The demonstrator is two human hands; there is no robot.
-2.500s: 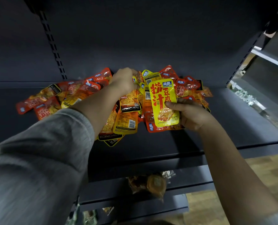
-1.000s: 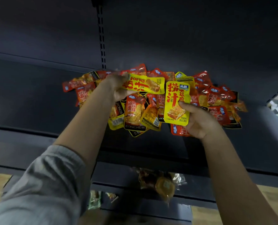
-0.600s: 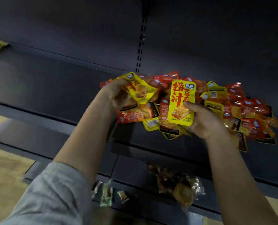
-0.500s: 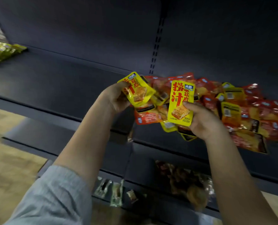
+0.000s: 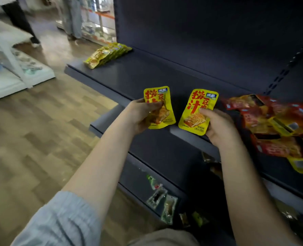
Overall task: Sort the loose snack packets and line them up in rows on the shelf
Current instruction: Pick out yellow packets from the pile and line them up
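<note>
Dark shelf (image 5: 147, 75), yellow packet (image 5: 159, 108) pinched in left fingers (image 5: 154, 105), twin packet (image 5: 197, 111) in right fingers (image 5: 205, 112)

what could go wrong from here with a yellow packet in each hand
1. The left hand grips its yellow packet out past the shelf's front edge; a slip could drop it to the floor.
2. The row of yellow packets sits at the shelf's far end; adding two carelessly could knock it askew.
3. The right hand is close to the loose pile and might drag packets off.

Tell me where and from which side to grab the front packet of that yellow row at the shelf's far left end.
Pinch the front packet by its near edge, coming from the aisle side. The yellow row leans back in overlapping layers, so only this packet's front end is exposed at the shelf edge.
</note>
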